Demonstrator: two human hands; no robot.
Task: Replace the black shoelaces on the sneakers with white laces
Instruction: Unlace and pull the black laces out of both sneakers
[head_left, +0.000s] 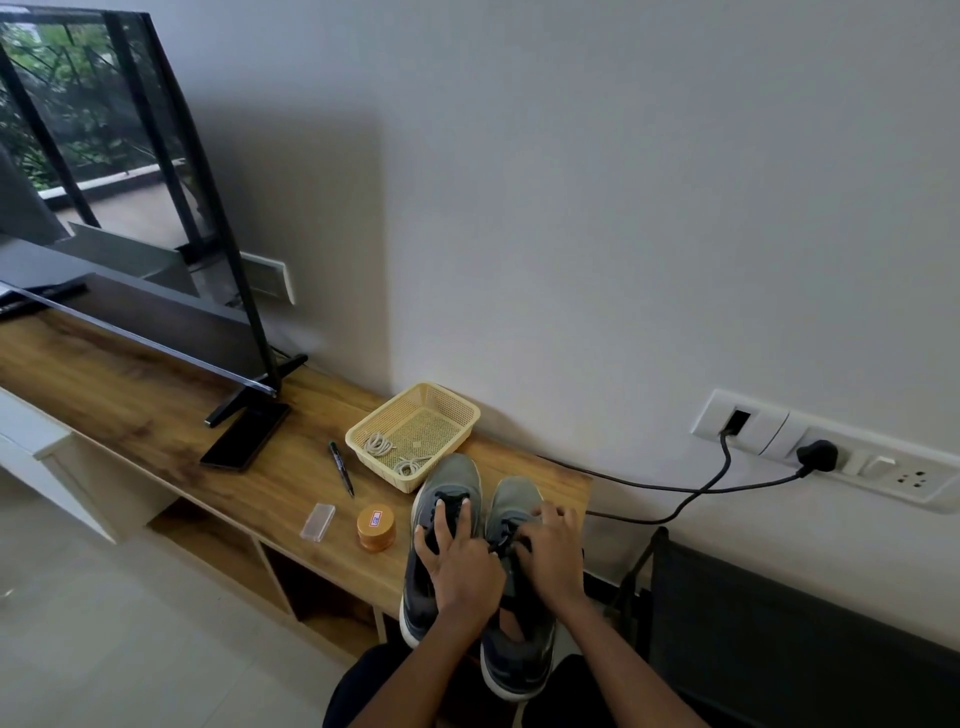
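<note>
- Two grey sneakers sit side by side at the bench's (130, 395) near end, black laces still in: the unlacing step, barely begun.
- Left hand (457, 561) lies spread flat on the left shoe (441, 519), steadying it, holding nothing.
- Right hand (548, 551) is curled over the right shoe (514, 639); it seems to pinch the black lace (501, 543), though the fingers hide it.
- Next: loosen the knot and draw the lace out eyelet by eyelet.
- White laces (378, 445) wait coiled in the basket (457, 410) just beyond the toes.
- Wooden bench against a pale wall; TV (104, 182), pen (341, 468), tin (376, 527).
</note>
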